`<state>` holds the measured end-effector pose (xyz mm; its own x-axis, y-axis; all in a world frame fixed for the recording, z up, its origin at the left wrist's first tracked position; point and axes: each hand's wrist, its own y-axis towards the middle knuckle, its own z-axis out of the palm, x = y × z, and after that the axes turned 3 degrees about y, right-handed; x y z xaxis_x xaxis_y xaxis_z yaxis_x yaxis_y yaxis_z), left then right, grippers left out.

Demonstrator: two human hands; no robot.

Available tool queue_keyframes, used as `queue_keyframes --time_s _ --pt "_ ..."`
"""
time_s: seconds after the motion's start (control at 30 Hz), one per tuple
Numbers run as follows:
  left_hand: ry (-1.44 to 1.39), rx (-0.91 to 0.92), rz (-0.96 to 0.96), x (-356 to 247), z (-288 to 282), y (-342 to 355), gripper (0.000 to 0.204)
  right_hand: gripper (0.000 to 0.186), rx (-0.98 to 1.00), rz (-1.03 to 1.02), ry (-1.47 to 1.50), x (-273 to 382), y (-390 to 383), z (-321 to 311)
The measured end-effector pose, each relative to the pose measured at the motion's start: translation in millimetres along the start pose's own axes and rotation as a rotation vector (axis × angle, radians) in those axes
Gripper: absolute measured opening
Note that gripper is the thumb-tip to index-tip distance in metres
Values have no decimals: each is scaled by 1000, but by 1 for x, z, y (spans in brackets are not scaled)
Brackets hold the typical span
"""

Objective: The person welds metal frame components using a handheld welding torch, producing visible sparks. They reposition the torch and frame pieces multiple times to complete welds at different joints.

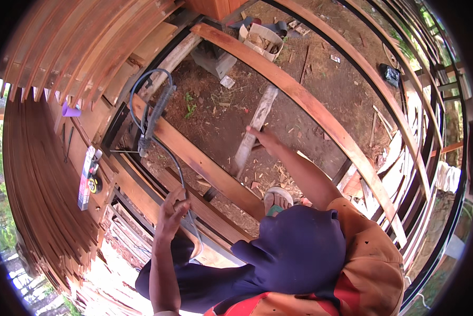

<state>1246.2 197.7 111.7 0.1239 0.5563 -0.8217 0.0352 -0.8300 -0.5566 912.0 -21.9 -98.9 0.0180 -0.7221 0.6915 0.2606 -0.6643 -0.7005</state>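
Note:
My left hand [171, 211] is closed, its fingers curled around a grey cable [176, 164]. The cable runs up to a long grey tool-like object [156, 117] with a loop, resting by the wooden frame; its kind is unclear. My right hand [264, 139] reaches down between the beams, gripping a short, weathered length of wood [258, 122]. That wood slants above the dirt floor, its lower end blurred. A reddish beam [210, 168] passes between my two hands, and another beam [299, 100] arches beyond the right one.
Stacked brown slats [41, 184] fill the left. A tape measure [95, 184], a long box [83, 184] and a purple cup [71, 110] lie beside them. A sack of scraps [262, 41] and a concrete block [215, 62] sit on the ground. My sandalled foot [277, 198] is below.

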Motion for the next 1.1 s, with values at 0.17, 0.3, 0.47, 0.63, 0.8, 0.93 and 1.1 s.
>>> queue_keyframes --time_s 0.17,0.3,0.47,0.63,0.8,0.93,1.1 --pt "-54 -1 8 2 7 16 90 76 7 -102 193 9 -16 12" --pt "-11 31 -5 9 2 25 95 76 7 -164 319 3 -14 16" --pt "25 22 -44 6 8 32 94 85 -10 -114 306 10 -22 10" --pt "-17 10 -86 -1 19 37 81 81 -29 -151 324 2 -23 14" --pt "-56 -57 -133 9 26 40 80 84 8 -94 353 -5 -26 8" --pt "-75 -26 -102 4 41 41 83 87 -80 -108 362 -9 -25 12" --pt "-10 30 -49 -4 50 40 76 82 -15 -66 332 -1 -26 14"
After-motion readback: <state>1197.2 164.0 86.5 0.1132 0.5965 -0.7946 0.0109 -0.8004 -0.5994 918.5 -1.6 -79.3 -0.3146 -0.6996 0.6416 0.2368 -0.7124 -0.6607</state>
